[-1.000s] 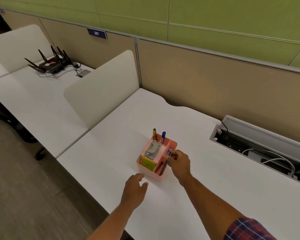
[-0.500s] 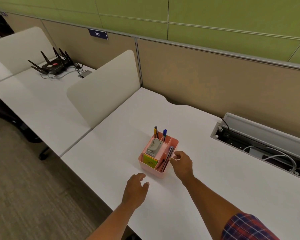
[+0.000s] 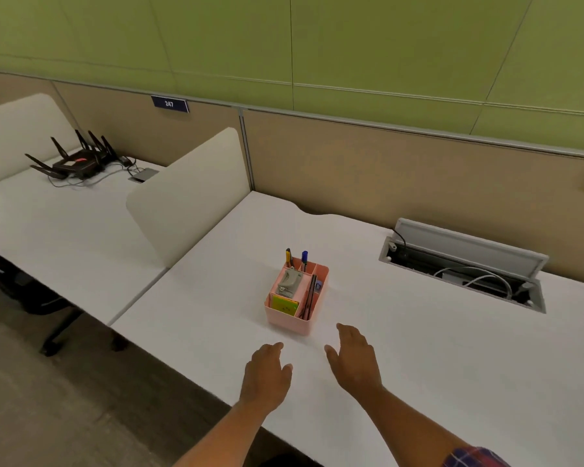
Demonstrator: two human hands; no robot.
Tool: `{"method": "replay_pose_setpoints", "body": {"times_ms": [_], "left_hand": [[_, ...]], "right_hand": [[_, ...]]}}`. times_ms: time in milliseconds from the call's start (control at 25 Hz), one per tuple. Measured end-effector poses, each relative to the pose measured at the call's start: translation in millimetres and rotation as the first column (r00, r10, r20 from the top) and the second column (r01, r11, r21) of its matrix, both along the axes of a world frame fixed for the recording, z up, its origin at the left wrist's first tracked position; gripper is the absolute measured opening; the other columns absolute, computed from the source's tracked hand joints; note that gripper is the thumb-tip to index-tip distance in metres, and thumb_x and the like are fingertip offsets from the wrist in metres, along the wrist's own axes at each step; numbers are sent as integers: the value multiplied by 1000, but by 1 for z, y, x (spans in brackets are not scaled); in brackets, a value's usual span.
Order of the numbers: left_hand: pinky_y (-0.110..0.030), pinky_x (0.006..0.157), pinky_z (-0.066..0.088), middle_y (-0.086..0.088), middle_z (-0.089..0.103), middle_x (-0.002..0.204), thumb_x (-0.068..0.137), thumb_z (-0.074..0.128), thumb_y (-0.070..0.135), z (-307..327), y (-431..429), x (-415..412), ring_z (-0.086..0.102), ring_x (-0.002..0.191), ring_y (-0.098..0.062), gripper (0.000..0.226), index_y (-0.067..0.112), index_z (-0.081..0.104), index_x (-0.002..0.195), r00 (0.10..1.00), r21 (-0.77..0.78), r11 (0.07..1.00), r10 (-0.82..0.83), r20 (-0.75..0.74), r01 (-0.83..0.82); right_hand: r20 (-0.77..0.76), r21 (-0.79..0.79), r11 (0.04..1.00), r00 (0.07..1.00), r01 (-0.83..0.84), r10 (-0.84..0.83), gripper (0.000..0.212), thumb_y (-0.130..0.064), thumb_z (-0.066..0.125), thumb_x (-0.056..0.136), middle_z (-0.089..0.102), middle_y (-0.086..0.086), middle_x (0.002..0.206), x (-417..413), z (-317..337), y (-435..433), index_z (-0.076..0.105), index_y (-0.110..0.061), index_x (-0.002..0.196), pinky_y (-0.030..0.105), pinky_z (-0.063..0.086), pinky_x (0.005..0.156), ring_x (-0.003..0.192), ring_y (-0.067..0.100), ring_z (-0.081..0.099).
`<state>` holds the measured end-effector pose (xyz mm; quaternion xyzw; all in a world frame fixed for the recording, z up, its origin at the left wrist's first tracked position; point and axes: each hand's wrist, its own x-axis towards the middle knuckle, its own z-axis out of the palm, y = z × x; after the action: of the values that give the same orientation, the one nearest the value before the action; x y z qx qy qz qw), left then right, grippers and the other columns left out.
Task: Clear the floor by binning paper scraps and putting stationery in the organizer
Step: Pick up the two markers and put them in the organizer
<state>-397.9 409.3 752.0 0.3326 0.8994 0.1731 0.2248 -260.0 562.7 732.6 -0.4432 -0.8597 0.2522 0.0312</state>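
Observation:
A pink organizer (image 3: pixel 285 319) stands on the white desk (image 3: pixel 418 348). It holds a grey stapler (image 3: pixel 290 281), a green-yellow pad (image 3: pixel 284 305), dark pens (image 3: pixel 311 295) along its right side, and two upright pens (image 3: pixel 304 257) at the back. My left hand (image 3: pixel 265 377) hovers over the desk just in front of the organizer, fingers apart and empty. My right hand (image 3: pixel 353 358) is beside it, a little to the right of the organizer's front corner, also empty with fingers spread. Neither hand touches the organizer.
A white divider panel (image 3: pixel 189 193) separates this desk from the left desk, where a black router (image 3: pixel 76 160) sits. An open cable tray (image 3: pixel 462 264) with wires lies at the back right. Grey carpet (image 3: pixel 48 416) and a chair base (image 3: pixel 53 345) are at the lower left.
My right hand let go of a pen into the organizer's right compartment and drew back toward me. The left hand stayed near the desk's front. The view tilted up slightly.

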Motion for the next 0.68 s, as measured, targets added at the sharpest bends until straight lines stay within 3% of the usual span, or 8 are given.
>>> {"method": "replay_pose_setpoints", "body": {"times_ms": [160, 360, 680], "left_hand": [[-39, 126, 32, 1, 40, 167, 104, 54, 45, 6, -23, 26, 38, 155, -21, 59, 27, 37, 159, 987, 5, 988, -151, -54, 152], [-41, 129, 27, -1, 35, 171, 105, 52, 47, 7, -65, 71, 29, 160, -24, 65, 23, 32, 162, 927, 6, 937, -344, -150, 349], [-48, 133, 14, -10, 11, 177, 105, 43, 52, -17, -123, 189, 6, 164, -32, 81, 12, 7, 167, 776, -47, 787, -615, -137, 615]], "right_hand": [[102, 138, 990, 995, 1, -15, 73, -56, 39, 104, 28, 7, 170, 36, 8, -54, 22, -16, 162, 41, 29, 123, 156, 25, 30], [122, 192, 978, 987, 76, -100, 78, -61, 34, 103, 17, 8, 173, 94, 19, -121, 13, -17, 164, 44, 25, 126, 158, 28, 24], [214, 144, 963, 942, 229, -257, 80, -60, 31, 102, 8, 9, 174, 255, 7, -223, 3, -18, 164, 50, 18, 129, 160, 30, 13]]}}
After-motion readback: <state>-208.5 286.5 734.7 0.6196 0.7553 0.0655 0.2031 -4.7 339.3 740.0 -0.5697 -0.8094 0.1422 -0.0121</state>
